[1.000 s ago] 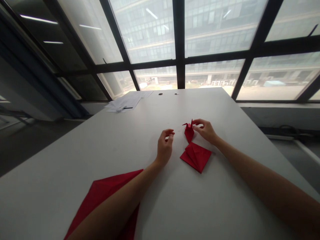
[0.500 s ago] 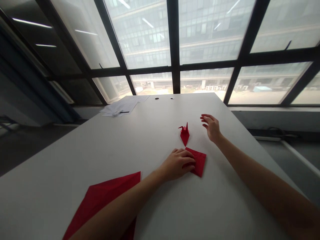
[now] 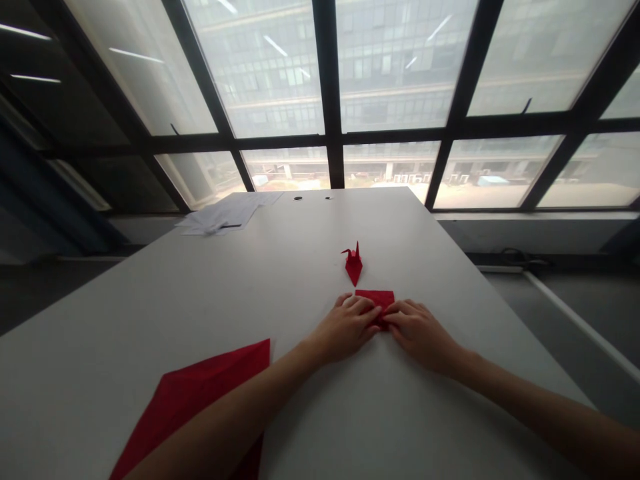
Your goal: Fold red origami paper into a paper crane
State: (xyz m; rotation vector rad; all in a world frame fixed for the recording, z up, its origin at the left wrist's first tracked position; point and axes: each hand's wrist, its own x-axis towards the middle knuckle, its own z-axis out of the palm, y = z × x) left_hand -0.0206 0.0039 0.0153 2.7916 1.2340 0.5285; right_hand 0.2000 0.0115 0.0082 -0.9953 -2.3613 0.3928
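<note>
Head view: a broad white tabletop (image 3: pixel 210 300) runs toward a wall of dark-framed windows (image 3: pixel 330 100), with a loose stack of white papers (image 3: pixel 225 215) lying at its far left corner. Nearest the camera, a large red paper sheet folded to a triangle (image 3: pixel 200 393) lies flat under the left forearm. Both hands meet at the middle of the table: the left hand (image 3: pixel 345 327) and the right hand (image 3: pixel 420 331) press flat, fingers spread rather than curled, on a small folded red paper square (image 3: pixel 376 298), of which only the far edge shows past the fingertips. Neither hand pinches or lifts it; they seem to be pinning it to the table. Just beyond it, apart from both hands, stands a small finished red paper crane (image 3: pixel 353 261), upright with neck and tail raised.

The step in hand looks like flattening or creasing the small square (the crane suggests the same kind of model). The next fold would call for firm, even pressure along the crease and edges kept aligned so the paper does not slide.
</note>
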